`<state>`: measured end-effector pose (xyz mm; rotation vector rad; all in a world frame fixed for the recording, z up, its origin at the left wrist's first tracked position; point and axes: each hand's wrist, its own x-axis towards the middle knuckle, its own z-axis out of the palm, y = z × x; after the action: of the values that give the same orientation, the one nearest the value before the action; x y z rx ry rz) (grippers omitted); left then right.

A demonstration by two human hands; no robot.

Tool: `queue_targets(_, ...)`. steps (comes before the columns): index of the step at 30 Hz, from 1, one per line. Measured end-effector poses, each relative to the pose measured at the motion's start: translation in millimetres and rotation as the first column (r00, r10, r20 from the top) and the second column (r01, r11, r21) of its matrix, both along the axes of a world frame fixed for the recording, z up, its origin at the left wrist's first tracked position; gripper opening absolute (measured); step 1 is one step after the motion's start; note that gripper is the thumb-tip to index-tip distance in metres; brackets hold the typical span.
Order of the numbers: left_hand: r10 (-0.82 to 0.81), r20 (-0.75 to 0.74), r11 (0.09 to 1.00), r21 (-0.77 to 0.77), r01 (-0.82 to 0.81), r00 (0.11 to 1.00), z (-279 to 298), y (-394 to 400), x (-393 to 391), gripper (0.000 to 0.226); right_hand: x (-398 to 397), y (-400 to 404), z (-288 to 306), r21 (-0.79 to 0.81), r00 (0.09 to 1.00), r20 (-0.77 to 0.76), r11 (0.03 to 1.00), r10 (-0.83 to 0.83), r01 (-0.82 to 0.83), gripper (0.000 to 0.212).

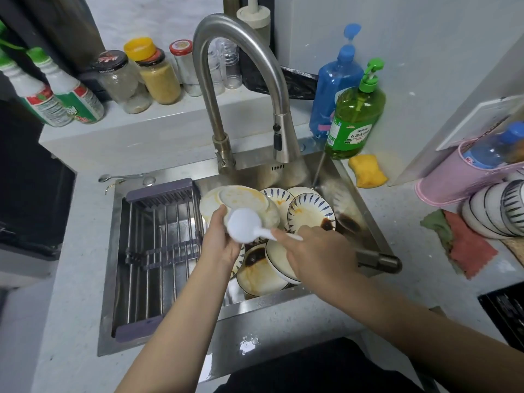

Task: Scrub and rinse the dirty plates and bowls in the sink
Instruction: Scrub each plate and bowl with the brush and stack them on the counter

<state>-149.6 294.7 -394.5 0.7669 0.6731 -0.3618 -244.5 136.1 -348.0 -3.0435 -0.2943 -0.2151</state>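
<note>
Now left hand (219, 239) holds bowls (241, 205) beside spoon (246, 226).

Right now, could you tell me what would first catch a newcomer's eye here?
The two hands over the sink: the left hand holds a stained white bowl, and the right hand pinches a white plastic spoon. Behind them lie sauce-smeared blue-patterned plates, under the tall steel faucet.
</note>
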Motion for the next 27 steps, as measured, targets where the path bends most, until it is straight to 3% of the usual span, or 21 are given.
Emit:
queue_targets(6,0.045,0.004,0.997,-0.059,-0.045,0.999,-0.2,-7.3,1.9,0.023,3.3,-26.7,-6.1,-0.017,0.982,-0.084,0.985,-0.172,0.171,0.04)
queue_targets(10,0.005,-0.013,0.999,-0.051,-0.005,1.0,3.6,-20.7,-0.9,0.034,-20.9,-38.8,-7.5,0.065,0.99,-0.117,0.994,-0.078,0.086,0.045)
queue_targets(12,-0.01,-0.019,0.998,-0.056,0.009,1.0,6.8,-30.2,-4.0,0.036,-15.0,-57.5,-2.5,0.013,0.962,-0.204,0.982,-0.181,0.187,0.042)
queue_targets(14,-0.037,-0.022,0.998,-0.055,0.036,0.999,9.6,-40.8,-6.6,0.035,-11.5,-81.0,-2.5,0.06,0.902,-0.305,0.939,-0.307,0.34,0.041)
queue_targets(16,-0.101,-0.006,0.995,-0.002,0.101,0.995,11.0,-50.1,-8.2,0.03,-13.4,-99.7,-4.6,0.24,0.859,-0.348,0.85,-0.376,0.47,0.039)
queue_targets(19,-0.282,0.062,0.936,0.236,0.261,0.957,10.4,-67.9,-12.9,0.021,-14.5,-125.9,-8.8,0.496,0.818,-0.419,0.655,-0.395,0.57,0.037)
queue_targets(21,-0.476,0.076,0.766,0.525,0.371,0.876,10.4,-83.1,-17.4,0.012,-13.8,-146.8,-9.6,0.621,0.789,-0.468,0.487,-0.399,0.614,0.035)
queue_targets(23,-0.744,0.025,0.37,0.848,0.381,0.667,8.6,-97.9,-21.2,0.014,-16.8,-166.2,-12.6,0.698,0.75,-0.531,0.299,-0.394,0.651,0.035)
queue_targets(25,-0.909,-0.107,-0.013,0.974,0.228,0.403,4.7,-117.9,-27.5,0.02,-24.5,-185.6,-16.3,0.73,0.734,-0.554,0.193,-0.394,0.655,0.035)
queue_targets(27,-0.961,-0.177,-0.163,0.983,0.083,0.211,-0.9,-136.7,-35.1,0.021,-31.9,-199.0,-16.5,0.742,0.72,-0.558,0.141,-0.412,0.655,0.034)
